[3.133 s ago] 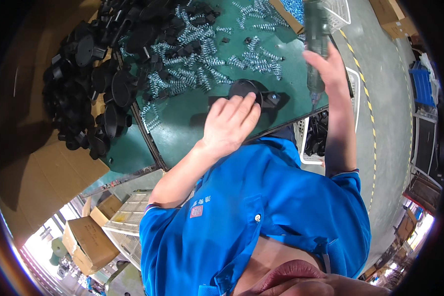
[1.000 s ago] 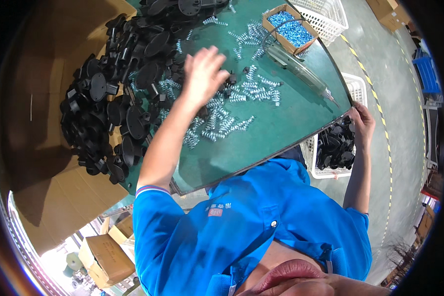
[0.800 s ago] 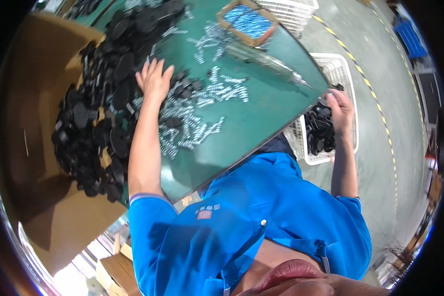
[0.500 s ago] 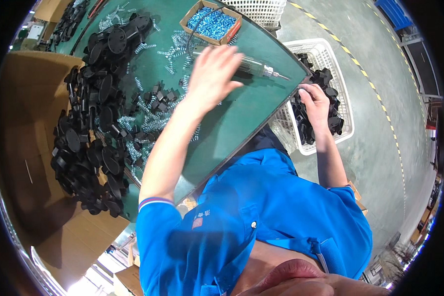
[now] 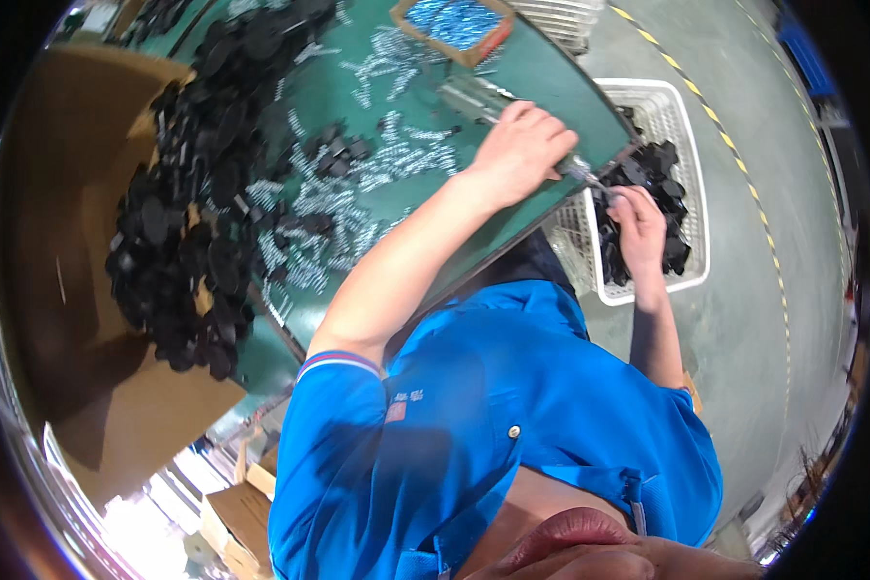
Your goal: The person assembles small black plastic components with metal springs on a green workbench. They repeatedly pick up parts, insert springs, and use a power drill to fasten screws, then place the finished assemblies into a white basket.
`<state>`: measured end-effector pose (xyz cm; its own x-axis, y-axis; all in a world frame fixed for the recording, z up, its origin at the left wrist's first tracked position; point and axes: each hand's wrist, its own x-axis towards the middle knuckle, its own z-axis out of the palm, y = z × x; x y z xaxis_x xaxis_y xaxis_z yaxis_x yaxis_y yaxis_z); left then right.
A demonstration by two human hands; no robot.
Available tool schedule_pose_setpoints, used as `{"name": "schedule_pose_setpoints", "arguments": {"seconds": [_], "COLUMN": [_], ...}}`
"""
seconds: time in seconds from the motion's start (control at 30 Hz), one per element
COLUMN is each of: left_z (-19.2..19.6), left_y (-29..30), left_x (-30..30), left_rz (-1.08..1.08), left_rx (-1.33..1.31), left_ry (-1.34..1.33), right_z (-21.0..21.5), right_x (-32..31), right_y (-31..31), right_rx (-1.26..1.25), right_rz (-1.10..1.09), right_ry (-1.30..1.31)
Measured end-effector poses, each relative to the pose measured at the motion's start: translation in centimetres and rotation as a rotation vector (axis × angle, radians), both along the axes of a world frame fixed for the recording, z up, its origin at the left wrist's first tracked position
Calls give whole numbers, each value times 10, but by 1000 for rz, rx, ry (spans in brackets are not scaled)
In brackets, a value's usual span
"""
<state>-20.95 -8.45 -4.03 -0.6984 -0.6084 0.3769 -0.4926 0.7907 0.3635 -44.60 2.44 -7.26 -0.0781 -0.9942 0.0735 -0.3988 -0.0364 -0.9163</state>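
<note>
My left hand [image 5: 524,155] is closed round an electric screwdriver [image 5: 469,99] with a pale, see-through body. Its bit points right, past the table's edge, and its tip meets the fingertips of my right hand [image 5: 640,230]. Those fingers are pinched together on a small dark part, mostly hidden and too blurred to make out fully. Below my right hand stands a white plastic basket [image 5: 698,217] holding several black plastic parts [image 5: 659,159].
On the green table [image 5: 561,92] lie loose metal springs [image 5: 401,155], small black blocks [image 5: 336,155] and a heap of black round-based parts [image 5: 179,232]. A box of blue screws [image 5: 454,21] sits at the back. Left stands a large cardboard box [image 5: 48,242].
My left hand has taken hold of the screwdriver and moved right, bringing its tip to my right hand. The view has shifted slightly, and my right hand stays over the basket.
</note>
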Motion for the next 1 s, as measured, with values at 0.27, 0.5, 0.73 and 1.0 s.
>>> {"name": "schedule_pose_setpoints", "arguments": {"seconds": [0.27,0.5,0.73,1.0], "left_z": [-6,3,4,-4], "left_y": [2,12,-31,-60], "left_x": [1,12,172,217], "left_rz": [32,32,580,521], "left_rx": [-51,-132,-165,-64], "left_ry": [13,236,-53,-329], "right_z": [9,20,41,83], "right_x": [4,19,21,138], "right_y": [0,-2,-3,-47], "right_rx": [-71,-374,-275,-683], "right_rz": [10,41,-94,423], "right_ry": [347,717,511,545]}}
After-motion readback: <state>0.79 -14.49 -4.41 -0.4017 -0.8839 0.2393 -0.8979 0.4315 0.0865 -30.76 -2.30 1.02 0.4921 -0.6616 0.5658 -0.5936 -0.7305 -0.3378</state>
